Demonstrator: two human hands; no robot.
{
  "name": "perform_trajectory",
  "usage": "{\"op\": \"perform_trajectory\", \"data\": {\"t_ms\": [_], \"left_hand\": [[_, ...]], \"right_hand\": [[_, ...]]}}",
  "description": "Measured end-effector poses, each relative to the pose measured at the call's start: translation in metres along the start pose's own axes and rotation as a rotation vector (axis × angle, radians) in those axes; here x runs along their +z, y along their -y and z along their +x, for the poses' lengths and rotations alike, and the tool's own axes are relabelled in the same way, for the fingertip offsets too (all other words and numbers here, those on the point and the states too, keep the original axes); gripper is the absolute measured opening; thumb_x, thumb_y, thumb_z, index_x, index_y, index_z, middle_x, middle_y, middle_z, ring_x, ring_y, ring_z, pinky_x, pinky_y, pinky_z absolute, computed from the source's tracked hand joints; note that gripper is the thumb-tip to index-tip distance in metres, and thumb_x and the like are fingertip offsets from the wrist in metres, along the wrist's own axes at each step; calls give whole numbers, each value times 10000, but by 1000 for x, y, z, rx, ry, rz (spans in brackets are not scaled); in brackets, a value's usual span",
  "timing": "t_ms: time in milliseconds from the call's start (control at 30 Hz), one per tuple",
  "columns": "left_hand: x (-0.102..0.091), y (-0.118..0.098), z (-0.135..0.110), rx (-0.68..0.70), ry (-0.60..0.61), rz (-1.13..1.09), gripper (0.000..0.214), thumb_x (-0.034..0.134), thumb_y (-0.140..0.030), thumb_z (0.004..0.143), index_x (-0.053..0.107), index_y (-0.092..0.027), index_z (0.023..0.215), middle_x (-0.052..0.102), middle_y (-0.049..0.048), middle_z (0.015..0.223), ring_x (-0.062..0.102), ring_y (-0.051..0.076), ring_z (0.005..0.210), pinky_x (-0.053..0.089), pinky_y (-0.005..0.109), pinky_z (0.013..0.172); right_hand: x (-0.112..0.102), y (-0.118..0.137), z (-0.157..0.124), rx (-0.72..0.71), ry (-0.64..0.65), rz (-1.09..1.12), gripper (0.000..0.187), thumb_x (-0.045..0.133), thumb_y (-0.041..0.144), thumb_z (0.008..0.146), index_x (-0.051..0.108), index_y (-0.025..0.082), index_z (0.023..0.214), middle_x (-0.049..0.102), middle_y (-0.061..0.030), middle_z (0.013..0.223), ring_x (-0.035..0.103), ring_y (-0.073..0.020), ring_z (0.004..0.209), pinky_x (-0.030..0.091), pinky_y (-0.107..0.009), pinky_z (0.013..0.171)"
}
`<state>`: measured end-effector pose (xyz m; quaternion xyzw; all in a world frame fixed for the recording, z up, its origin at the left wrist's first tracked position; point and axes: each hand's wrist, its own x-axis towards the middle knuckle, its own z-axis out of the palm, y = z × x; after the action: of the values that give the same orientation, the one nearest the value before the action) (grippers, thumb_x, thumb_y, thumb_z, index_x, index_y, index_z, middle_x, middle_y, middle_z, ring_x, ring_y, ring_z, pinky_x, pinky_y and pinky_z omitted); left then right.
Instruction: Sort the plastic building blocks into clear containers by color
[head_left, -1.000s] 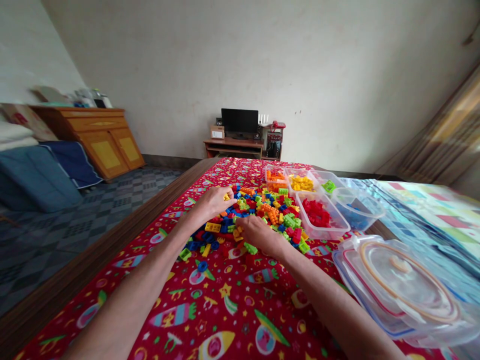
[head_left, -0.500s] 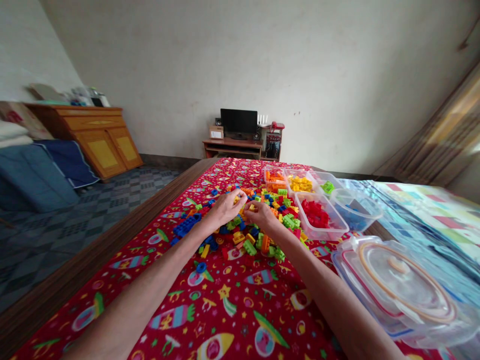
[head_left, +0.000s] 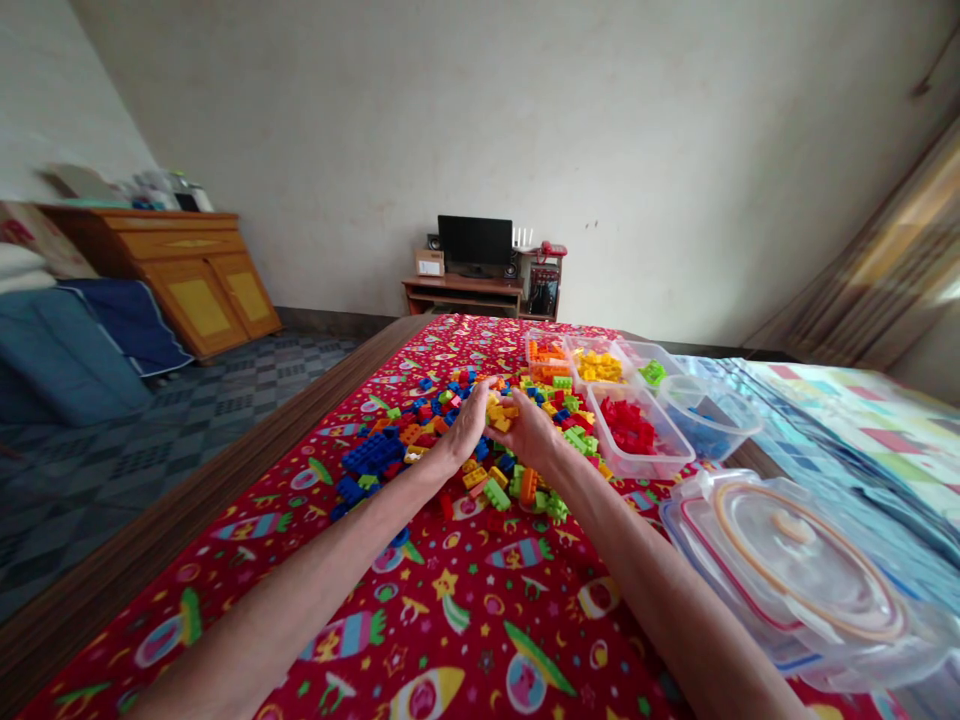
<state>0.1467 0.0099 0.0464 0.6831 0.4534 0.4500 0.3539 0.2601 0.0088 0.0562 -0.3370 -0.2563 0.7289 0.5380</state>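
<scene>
My left hand and my right hand are cupped towards each other over the middle of the brick pile. Between the palms they hold several yellow toy building bricks. The left hand's fingers are partly hidden, and the right hand's curl round the bricks. Beneath and around both hands spreads a loose heap of mixed bricks. Blue bricks gather at its left side, and green bricks lie at its near edge.
Clear containers stand right of the heap: one of red bricks, one of yellow bricks, one of orange bricks, one with green bricks, and a round bowl with blue bricks. Stacked clear lids lie nearer on the red patterned cloth.
My hands have come together, from fingertips picking in the heap to palms cupped round several yellow bricks. Some bricks at the heap's left have shifted towards me.
</scene>
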Motion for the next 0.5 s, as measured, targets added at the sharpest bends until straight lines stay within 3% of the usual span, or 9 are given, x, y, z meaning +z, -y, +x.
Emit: {"op": "perform_trajectory", "data": {"t_ms": [167,267,333,500], "left_hand": [[0,-6,-3,-36,91,-135,673,112,-596,939,351,-243,1460,401,66,1507,260,233,1435,265,422,1148],[-7,-9,-2,-27,172,-98,630,237,-573,934,337,-259,1471,351,31,1532,227,224,1446,230,410,1168],[-14,-9,0,8,217,-39,632,334,-558,914,372,-238,1458,353,36,1528,250,235,1438,227,403,1173],[-32,-3,13,148,324,165,654,430,-585,859,526,-169,1355,471,74,1452,395,275,1364,293,388,1146]], "right_hand": [[2,2,-6,14,21,21,242,520,398,902,567,197,777,623,10,613,636,-148,697,574,-326,711],[1,2,-7,9,41,18,137,594,318,855,587,198,789,648,17,650,648,-152,763,561,-338,774],[-1,1,-4,-28,72,-6,72,645,249,801,597,199,782,660,23,679,649,-152,812,547,-340,814],[-10,-2,4,-98,140,-74,114,707,195,707,604,192,757,663,24,685,648,-155,810,546,-319,792]]}}
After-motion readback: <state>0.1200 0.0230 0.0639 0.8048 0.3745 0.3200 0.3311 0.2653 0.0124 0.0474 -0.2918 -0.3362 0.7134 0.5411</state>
